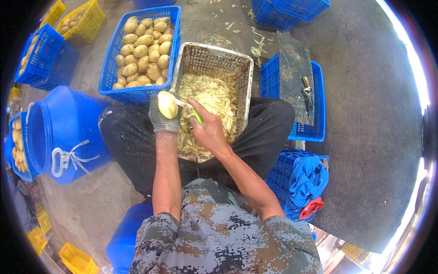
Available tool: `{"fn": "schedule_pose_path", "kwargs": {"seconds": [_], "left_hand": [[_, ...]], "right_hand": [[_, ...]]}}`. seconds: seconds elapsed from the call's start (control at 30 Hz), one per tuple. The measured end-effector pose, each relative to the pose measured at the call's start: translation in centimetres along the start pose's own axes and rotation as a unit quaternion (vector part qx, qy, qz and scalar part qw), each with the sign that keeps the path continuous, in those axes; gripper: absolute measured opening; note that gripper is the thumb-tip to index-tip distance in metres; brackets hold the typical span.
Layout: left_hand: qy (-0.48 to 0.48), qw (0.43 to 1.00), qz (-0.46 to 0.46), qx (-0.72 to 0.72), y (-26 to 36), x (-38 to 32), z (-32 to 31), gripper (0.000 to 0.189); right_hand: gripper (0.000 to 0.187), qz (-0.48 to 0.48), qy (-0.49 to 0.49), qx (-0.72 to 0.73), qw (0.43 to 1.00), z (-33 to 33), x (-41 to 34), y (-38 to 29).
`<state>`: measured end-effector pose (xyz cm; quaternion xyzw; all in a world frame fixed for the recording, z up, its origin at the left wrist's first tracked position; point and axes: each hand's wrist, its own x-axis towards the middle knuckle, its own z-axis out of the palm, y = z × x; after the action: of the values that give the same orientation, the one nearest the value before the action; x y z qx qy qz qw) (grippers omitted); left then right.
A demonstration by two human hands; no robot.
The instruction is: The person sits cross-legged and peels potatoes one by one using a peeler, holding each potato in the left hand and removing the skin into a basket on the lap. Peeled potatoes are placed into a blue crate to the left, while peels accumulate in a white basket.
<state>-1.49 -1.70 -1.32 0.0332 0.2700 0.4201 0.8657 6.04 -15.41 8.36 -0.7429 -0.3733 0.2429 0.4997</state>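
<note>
My left hand [165,114], in a grey knitted glove, holds a pale peeled potato [168,105] over the near left part of a dirty white plastic crate [250,78]. In my bare right hand [207,125] is a peeler [197,116] with a green and white handle; its head is at the potato's right side, and whether it touches cannot be told. Potato peelings [208,99] lie heaped in the crate, which stands between my knees. Beyond my left hand, a blue plastic crate [137,91] is full of whole potatoes [143,51].
A blue barrel [78,133] lies by my left knee. At my right, a dark board [294,61] with a knife [309,99] rests across a blue crate [318,102]. Blue cloth [308,178] hangs over stacked crates. Peelings are scattered on the floor ahead.
</note>
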Motion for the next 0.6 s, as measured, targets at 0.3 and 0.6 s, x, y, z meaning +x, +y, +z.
{"fn": "schedule_pose_path", "kwargs": {"seconds": [0.3, 0.6], "left_hand": [[0.073, 0.992, 0.079, 0.072, -0.3, 0.5, 0.9, 0.037], [0.036, 0.999, 0.003, 0.021, 0.0, -0.1, 0.5, 0.048]], "right_hand": [[0.049, 0.112, -0.079, -0.12, 0.983, 1.9, 0.6, -1.0], [0.055, -0.009, 0.017, -0.05, 0.999, 1.1, -0.2, 0.1]]}}
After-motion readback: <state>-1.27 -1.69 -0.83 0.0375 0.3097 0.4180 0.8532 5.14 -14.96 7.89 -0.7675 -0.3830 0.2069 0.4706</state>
